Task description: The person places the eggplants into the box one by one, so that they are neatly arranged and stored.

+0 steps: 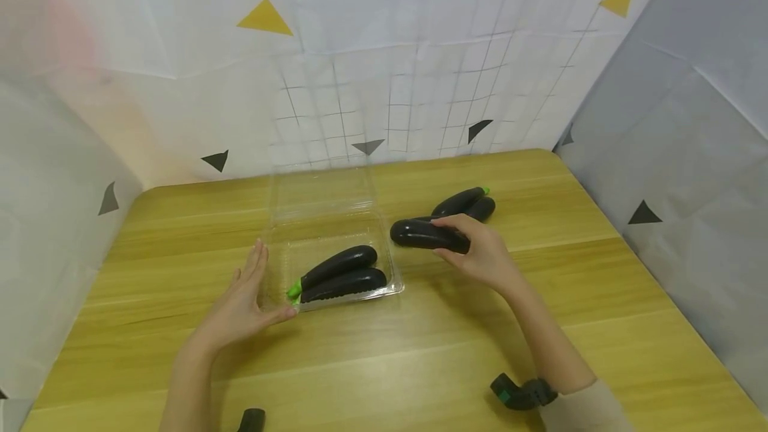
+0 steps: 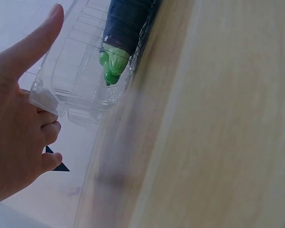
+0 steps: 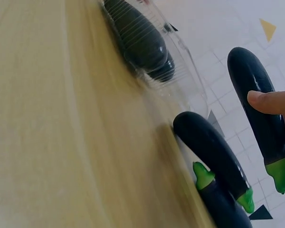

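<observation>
Backdrop: white sheeting hangs behind the wood-grain table.

Clear plastic clamshell container: on the table, left of centre, its clear lid folded back on the far side.

Left hand: at the container's near left corner, fingers extended along the left wall, thumb toward the front rim; nothing clasped. Pressure on the plastic cannot be told.

Right hand: gripping one eggplant between thumb and fingers, about mid-length. The eggplant is raised above the table, right of the container and outside it.

Remaining eggplants: a far eggplant and a near eggplant lie side by side in the container, toward its front. Two loose eggplants lie together on the table beyond the right hand, their ends pointing opposite ways.

Green stem of the gripped eggplant: visible in the right wrist view, covered in the head view.

Hazards, in my judgement: the glossy, rounded skin could turn or slip if the pinch loosens. A knock against the thin rim could shift the container should the left hand brace it poorly. A jolt could swing the lid forward.
</observation>
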{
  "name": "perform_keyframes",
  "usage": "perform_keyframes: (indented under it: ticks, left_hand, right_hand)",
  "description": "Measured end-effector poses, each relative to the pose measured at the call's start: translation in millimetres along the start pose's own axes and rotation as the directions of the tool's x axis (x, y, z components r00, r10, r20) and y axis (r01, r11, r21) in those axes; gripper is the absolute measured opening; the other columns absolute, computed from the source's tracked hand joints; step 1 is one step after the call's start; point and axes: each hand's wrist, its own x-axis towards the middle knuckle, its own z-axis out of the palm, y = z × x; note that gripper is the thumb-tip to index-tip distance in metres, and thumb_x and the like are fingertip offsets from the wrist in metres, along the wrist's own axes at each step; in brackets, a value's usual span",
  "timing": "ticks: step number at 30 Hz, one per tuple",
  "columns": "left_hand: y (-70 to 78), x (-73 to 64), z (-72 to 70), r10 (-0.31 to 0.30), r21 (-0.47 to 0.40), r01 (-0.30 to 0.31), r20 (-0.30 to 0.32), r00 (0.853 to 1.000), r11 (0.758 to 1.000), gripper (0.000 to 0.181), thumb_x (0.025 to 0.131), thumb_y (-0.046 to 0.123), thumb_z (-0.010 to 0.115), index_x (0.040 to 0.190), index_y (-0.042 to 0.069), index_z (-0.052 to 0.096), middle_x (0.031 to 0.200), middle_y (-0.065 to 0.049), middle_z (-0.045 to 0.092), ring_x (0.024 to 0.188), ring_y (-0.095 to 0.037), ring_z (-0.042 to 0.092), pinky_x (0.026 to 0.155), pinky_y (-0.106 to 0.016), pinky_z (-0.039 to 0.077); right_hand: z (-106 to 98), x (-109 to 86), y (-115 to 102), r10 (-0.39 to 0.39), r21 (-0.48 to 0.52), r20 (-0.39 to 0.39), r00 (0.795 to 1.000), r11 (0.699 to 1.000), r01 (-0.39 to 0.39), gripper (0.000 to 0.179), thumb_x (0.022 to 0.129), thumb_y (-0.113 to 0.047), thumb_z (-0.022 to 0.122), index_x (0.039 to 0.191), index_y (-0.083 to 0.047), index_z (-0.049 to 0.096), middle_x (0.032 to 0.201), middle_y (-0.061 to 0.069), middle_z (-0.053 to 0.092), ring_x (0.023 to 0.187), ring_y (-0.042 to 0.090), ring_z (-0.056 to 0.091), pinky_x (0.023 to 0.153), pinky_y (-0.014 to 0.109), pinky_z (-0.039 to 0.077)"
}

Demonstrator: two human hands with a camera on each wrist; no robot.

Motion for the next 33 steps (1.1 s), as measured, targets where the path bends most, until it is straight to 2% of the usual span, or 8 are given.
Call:
perform_keyframes:
  ticks: [8,16,33]
  left_hand:
    - [-0.7,-0.7,-0.1,-0.007,0.011,0.007,-0.003,1.000,1.000,0.122,0.077,0.053,0.076,0.153,0.011,-0.010,0.157,0.001,-0.022,0.141,-0.049,-0.003,0.110,-0.066,0.003]
    - [-2.6,-1.8,1.0,0.003,0.012,-0.003,0.001,1.000,1.000,0.122,0.077,0.054,0.075,0.153,0.009,-0.009,0.157,0.000,-0.022,0.143,-0.042,-0.004,0.111,-0.064,0.002]
    - [-1.1,-1.6,0.4,0.014,0.004,-0.014,-0.012,1.000,1.000,0.121,0.078,0.052,0.075,0.153,0.006,-0.008,0.157,-0.002,-0.021,0.141,-0.048,-0.003,0.111,-0.063,0.001]
  right_hand:
    - [3.1,10.8,-9.3,-0.052,0.023,0.014,0.999,0.998,0.051,0.050,0.071,-0.009,0.086,0.117,-0.012,0.067,0.108,0.003,0.068,0.099,0.022,0.064,0.085,0.041,0.053]
    - [12.1,17.5,-15.0,-0.073,0.069,0.007,0.997,0.995,0.072,0.049,0.070,-0.008,0.087,0.114,-0.011,0.068,0.106,0.002,0.069,0.095,0.019,0.065,0.082,0.037,0.053]
    - [28.8,36.9,-27.8,-0.114,0.099,0.033,0.993,0.989,0.110,0.046,0.073,-0.011,0.085,0.116,-0.009,0.068,0.109,0.005,0.070,0.101,0.022,0.065,0.087,0.037,0.052]
